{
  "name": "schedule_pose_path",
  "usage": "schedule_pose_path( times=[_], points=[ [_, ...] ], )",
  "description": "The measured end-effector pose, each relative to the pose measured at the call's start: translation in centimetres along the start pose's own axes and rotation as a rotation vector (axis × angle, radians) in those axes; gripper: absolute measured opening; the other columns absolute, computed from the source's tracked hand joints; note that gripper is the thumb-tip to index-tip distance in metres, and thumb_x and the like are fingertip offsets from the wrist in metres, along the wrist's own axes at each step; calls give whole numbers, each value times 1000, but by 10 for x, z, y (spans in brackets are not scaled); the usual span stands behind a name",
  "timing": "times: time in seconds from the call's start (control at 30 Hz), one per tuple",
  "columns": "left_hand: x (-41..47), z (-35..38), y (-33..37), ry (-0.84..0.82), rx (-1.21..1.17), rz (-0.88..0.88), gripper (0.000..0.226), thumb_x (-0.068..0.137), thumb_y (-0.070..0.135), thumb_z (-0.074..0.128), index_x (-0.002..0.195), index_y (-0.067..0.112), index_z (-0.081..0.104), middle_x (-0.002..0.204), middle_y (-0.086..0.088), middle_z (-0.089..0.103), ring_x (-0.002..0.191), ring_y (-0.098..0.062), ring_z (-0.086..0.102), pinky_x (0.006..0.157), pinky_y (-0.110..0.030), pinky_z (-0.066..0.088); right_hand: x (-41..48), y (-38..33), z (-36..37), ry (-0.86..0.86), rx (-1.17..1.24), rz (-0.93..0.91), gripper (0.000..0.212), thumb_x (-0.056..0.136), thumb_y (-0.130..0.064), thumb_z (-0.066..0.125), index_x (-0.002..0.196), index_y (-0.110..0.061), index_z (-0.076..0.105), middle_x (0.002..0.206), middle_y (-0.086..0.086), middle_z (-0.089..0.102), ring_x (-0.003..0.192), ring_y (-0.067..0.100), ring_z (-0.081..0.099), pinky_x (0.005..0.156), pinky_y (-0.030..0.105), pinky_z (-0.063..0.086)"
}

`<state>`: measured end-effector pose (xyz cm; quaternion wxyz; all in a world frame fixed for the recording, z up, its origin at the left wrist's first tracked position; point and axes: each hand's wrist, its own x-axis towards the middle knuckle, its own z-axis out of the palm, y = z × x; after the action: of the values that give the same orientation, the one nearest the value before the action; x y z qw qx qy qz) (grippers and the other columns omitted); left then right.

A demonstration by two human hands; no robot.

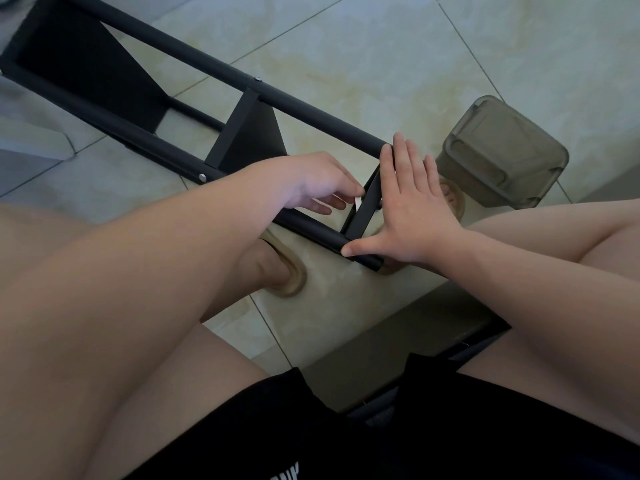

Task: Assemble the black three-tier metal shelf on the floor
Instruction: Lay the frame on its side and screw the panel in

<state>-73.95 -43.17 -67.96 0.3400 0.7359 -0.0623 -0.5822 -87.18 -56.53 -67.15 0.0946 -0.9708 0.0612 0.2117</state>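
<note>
The shelf (249,133) lies on its side on the tiled floor (381,46), with its near end between the seated person's feet and the rest stretching away across the tiles. Two of its flat panels already sit between the long tubes. A third panel (363,209) stands at the near end, apparently not yet fixed.

The right hand (415,209) lies flat against this end panel. Its fingers are straight and close together, and the thumb is spread wide onto the end of the lower tube (311,226). The left hand (311,181) reaches in from the other side, fingers curled, thumb and forefinger pinching a small white piece (357,202) at the panel's edge. What the piece is cannot be told.

A grey plastic bin (502,150) stands on the floor just beyond the right hand.

The frame looks stiff and moderately heavy, and its painted metal is probably smooth enough to slide on tile. The tubes offer the surest hold. The thin panels are better pressed flat than gripped by their edges, which may be sharp. The loose end panel is likely to tip if the flat hand lets go before it is fastened.
</note>
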Motion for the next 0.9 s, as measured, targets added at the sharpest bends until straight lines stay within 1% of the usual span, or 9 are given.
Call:
schedule_pose_path(
  times=[0.07, 0.2, 0.33, 0.53, 0.6, 0.73, 0.9],
  points=[
    [0, -1, 1, 31, 9, -5, 6, 93, 22, 70, 93, 18, 74, 81, 3, 74, 78, -13, 70, 78, -30, 55, 0, 0, 0, 6, 2, -2, 161, 46, -106, 36, 157, -3, -18, 165, 17, -27, 152, 31, -26, 120, 46, -18],
    [-1, 1, 3, 123, 35, 33, 7, 94, 24, 69, 92, 22, 76, 80, 6, 74, 68, -4, 70, 72, -25, 53, 1, 1, 2, 14, -10, -7, 161, 46, -107, 33, 157, -3, -18, 164, 17, -27, 152, 32, -26, 119, 45, -19],
    [2, 6, 7, 173, -5, 64, 14, 95, 17, 67, 86, 24, 73, 71, 9, 73, 63, 0, 69, 70, -24, 51, 1, 2, 4, 21, -15, -6, 161, 44, -108, 29, 157, -4, -17, 165, 17, -25, 153, 32, -24, 121, 47, -17],
    [0, 6, 8, 175, 40, 69, 9, 94, 19, 67, 89, 22, 74, 74, 8, 75, 67, -2, 69, 67, -23, 50, 2, 2, 3, 21, -22, -4, 161, 44, -108, 28, 157, -3, -17, 165, 17, -26, 153, 33, -24, 121, 48, -16],
    [-2, 4, 6, 154, 88, 49, 8, 95, 21, 67, 89, 22, 73, 75, 8, 76, 68, -2, 70, 66, -23, 49, 1, 1, 3, 20, -18, -5, 161, 45, -107, 31, 157, -2, -17, 165, 18, -25, 153, 33, -24, 121, 48, -16],
    [-4, 2, 6, 102, 184, 16, 10, 96, 25, 65, 89, 21, 71, 74, 11, 76, 63, 2, 70, 65, -24, 49, 0, 0, 2, 19, -16, -6, 160, 47, -105, 38, 158, -2, -17, 165, 18, -25, 153, 33, -23, 122, 48, -15],
    [-4, 4, 10, 119, 151, 38, 12, 97, 24, 63, 90, 21, 72, 73, 10, 76, 68, -2, 70, 66, -24, 49, 1, 1, 1, 14, -12, -2, 161, 46, -106, 36, 158, -3, -17, 165, 17, -26, 153, 32, -24, 122, 47, -16]
  ],
)
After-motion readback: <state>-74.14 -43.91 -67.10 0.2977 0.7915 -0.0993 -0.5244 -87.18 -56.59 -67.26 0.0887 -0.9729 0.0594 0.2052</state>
